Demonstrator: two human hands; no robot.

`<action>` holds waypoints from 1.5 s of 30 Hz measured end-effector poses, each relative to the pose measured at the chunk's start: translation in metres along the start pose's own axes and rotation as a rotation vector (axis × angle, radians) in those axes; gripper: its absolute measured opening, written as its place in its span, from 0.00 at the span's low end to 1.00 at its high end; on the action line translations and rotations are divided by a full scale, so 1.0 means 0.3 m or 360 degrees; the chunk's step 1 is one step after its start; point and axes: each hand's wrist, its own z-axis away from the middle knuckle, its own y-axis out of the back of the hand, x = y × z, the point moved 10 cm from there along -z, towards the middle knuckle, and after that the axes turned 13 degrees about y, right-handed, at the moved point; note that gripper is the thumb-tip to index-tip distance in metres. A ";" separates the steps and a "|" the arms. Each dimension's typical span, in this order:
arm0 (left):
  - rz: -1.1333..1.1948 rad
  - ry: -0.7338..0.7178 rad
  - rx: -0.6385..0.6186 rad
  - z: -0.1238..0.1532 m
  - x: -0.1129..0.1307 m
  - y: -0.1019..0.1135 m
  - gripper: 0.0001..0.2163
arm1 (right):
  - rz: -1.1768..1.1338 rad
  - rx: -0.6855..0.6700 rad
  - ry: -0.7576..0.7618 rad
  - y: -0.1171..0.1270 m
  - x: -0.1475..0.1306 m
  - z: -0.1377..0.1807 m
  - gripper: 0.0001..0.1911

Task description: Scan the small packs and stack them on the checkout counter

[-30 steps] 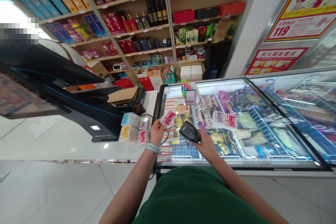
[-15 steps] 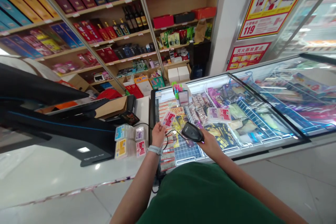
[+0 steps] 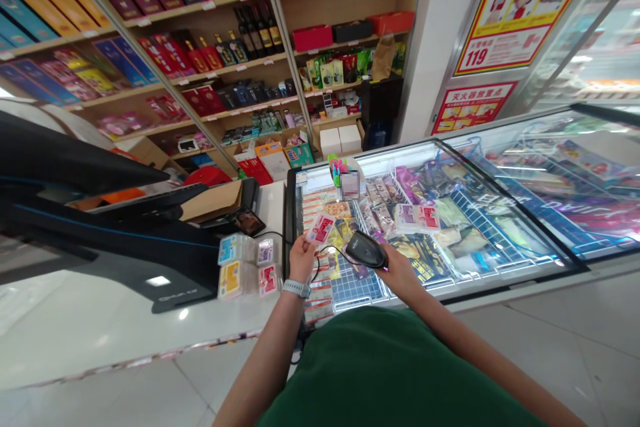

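Note:
Between the fingers of my left hand (image 3: 301, 257) is a small clear plastic box with a red and white label (image 3: 321, 228), held over the freezer's glass top. My right hand (image 3: 399, 271) is wrapped round a black barcode scanner (image 3: 367, 250), its head toward the box and its cable looping past my left hand. On the white counter to the left sit stacks of similar boxes with yellow (image 3: 231, 279), blue (image 3: 229, 250), purple (image 3: 266, 252) and red (image 3: 268, 279) labels. More boxes with purple and red labels (image 3: 417, 217) lie on the glass right of the scanner.
A chest freezer (image 3: 510, 283) with packaged goods in wire baskets spans the front and right. Left on the counter (image 3: 120, 340) stands a large black machine (image 3: 115, 240), with an open cardboard carton (image 3: 213, 202) behind it. Shelves (image 3: 200, 13) of boxes and bottles line the back.
Almost nothing differs. Both hands keep their holds on the labelled box and the scanner, and the view has shifted very slightly.

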 end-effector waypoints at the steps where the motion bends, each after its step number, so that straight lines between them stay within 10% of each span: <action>1: 0.0004 0.0000 0.0007 0.005 0.001 0.002 0.17 | 0.0004 0.0000 0.0005 -0.001 0.000 0.002 0.16; 45: 0.0051 0.0070 -0.0018 0.018 0.001 -0.034 0.18 | -0.0012 0.0004 -0.0008 0.006 0.003 0.005 0.16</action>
